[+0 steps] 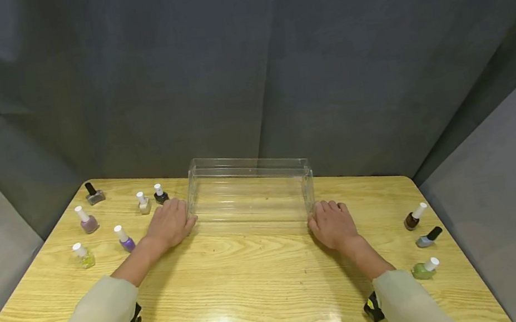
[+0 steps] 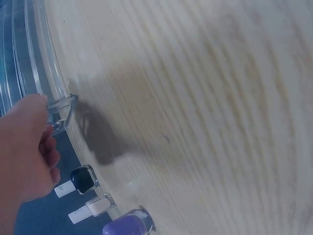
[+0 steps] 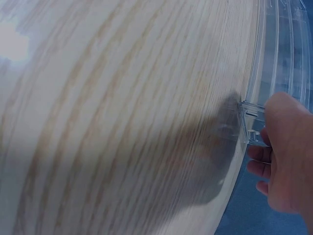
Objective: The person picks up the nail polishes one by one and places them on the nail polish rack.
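A clear plastic tiered display rack (image 1: 253, 195) stands at the back of the wooden table, between both hands. My left hand (image 1: 170, 223) grips its left end; in the left wrist view the thumb lies along the rack's edge (image 2: 61, 100) and the fingers curl behind. At the opposite end, my right hand (image 1: 334, 223) holds the rack's right side, fingers bent round it in the right wrist view. Just beyond the left hand are a dark nail polish bottle (image 1: 160, 194) and a pale one (image 1: 143, 203). The rack's tiers hold no bottles.
Farther left stand a purple polish bottle (image 1: 125, 239), a yellow one (image 1: 84, 256), a mauve one (image 1: 87, 220) and a black-capped one (image 1: 95, 194). At the right edge are brown (image 1: 414, 218), blue-grey (image 1: 427, 238) and green (image 1: 424, 270) bottles. A dark curtain (image 1: 244, 73) hangs behind.
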A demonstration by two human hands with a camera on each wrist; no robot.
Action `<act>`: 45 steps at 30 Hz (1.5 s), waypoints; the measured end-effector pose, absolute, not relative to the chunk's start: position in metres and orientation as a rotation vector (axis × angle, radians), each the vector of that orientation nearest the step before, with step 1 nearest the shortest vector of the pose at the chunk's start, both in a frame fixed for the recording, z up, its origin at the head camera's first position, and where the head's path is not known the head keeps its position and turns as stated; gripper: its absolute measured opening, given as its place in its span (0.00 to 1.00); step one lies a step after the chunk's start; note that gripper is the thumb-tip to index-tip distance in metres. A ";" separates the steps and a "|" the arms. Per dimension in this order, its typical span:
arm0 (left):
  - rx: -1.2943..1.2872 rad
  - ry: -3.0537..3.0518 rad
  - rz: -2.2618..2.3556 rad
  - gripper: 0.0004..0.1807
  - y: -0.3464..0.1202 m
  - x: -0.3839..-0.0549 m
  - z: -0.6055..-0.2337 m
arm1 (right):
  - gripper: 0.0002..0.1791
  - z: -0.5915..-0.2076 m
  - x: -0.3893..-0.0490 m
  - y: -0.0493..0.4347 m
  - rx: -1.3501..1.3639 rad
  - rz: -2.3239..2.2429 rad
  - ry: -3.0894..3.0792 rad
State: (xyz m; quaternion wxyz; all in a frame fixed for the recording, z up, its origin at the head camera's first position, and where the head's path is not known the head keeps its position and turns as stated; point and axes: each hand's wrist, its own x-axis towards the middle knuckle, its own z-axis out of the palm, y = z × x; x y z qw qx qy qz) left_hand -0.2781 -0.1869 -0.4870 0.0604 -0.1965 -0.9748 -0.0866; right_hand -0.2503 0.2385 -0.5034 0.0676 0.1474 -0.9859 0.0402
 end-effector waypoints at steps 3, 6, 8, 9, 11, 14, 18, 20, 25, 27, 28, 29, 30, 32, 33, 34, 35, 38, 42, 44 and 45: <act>-0.554 -2.931 -0.282 0.20 -0.186 -0.273 -0.484 | 0.16 -0.502 -0.251 0.239 0.448 0.112 -2.960; -0.574 -2.808 -0.386 0.19 -0.186 -0.265 -0.482 | 0.16 -0.502 -0.251 0.238 0.443 0.106 -2.956; -0.593 -2.696 -0.469 0.17 -0.187 -0.257 -0.482 | 0.16 -0.502 -0.251 0.238 0.436 0.108 -2.963; -0.592 -2.637 -0.515 0.16 -0.189 -0.253 -0.482 | 0.16 -0.502 -0.251 0.238 0.432 0.110 -2.967; -0.555 -2.529 -0.607 0.15 -0.193 -0.244 -0.481 | 0.15 -0.503 -0.250 0.238 0.428 0.116 -2.972; -0.448 -2.386 -0.745 0.16 -0.203 -0.233 -0.480 | 0.15 -0.503 -0.250 0.238 0.422 0.117 -2.972; -0.300 -2.248 -0.831 0.18 -0.222 -0.224 -0.480 | 0.15 -0.503 -0.249 0.239 0.417 0.119 -2.967; -0.232 -2.204 -0.843 0.20 -0.232 -0.222 -0.482 | 0.15 -0.503 -0.249 0.239 0.415 0.123 -2.965; -0.098 -2.148 -0.917 0.25 -0.252 -0.215 -0.486 | 0.15 -0.504 -0.249 0.238 0.422 0.127 -2.950; -0.051 -2.160 -0.966 0.28 -0.257 -0.212 -0.489 | 0.15 -0.506 -0.249 0.238 0.423 0.131 -2.942; -0.024 -2.174 -0.988 0.29 -0.258 -0.212 -0.490 | 0.15 -0.506 -0.249 0.238 0.422 0.133 -2.938; 0.004 -2.189 -1.011 0.30 -0.260 -0.211 -0.492 | 0.15 -0.506 -0.249 0.238 0.421 0.136 -2.935; 0.028 -2.207 -1.026 0.31 -0.261 -0.211 -0.493 | 0.15 -0.507 -0.249 0.238 0.418 0.136 -2.935; 0.075 -2.251 -1.055 0.31 -0.263 -0.211 -0.496 | 0.15 -0.507 -0.249 0.238 0.411 0.130 -2.938; 0.098 -2.282 -1.064 0.31 -0.264 -0.211 -0.497 | 0.15 -0.507 -0.249 0.238 0.407 0.127 -2.941; 0.118 -2.311 -1.074 0.31 -0.265 -0.211 -0.498 | 0.15 -0.508 -0.249 0.238 0.405 0.123 -2.944; 0.138 -2.343 -1.080 0.30 -0.266 -0.211 -0.499 | 0.15 -0.508 -0.248 0.239 0.403 0.118 -2.948; 0.178 -2.446 -1.086 0.30 -0.269 -0.211 -0.500 | 0.15 -0.508 -0.248 0.239 0.398 0.113 -2.954; 0.195 -2.518 -1.100 0.29 -0.271 -0.211 -0.502 | 0.15 -0.509 -0.249 0.239 0.401 0.113 -2.948; 0.193 -2.529 -1.111 0.29 -0.272 -0.211 -0.503 | 0.15 -0.509 -0.249 0.239 0.406 0.115 -2.940; 0.191 -2.533 -1.112 0.28 -0.273 -0.211 -0.503 | 0.15 -0.509 -0.249 0.239 0.408 0.117 -2.938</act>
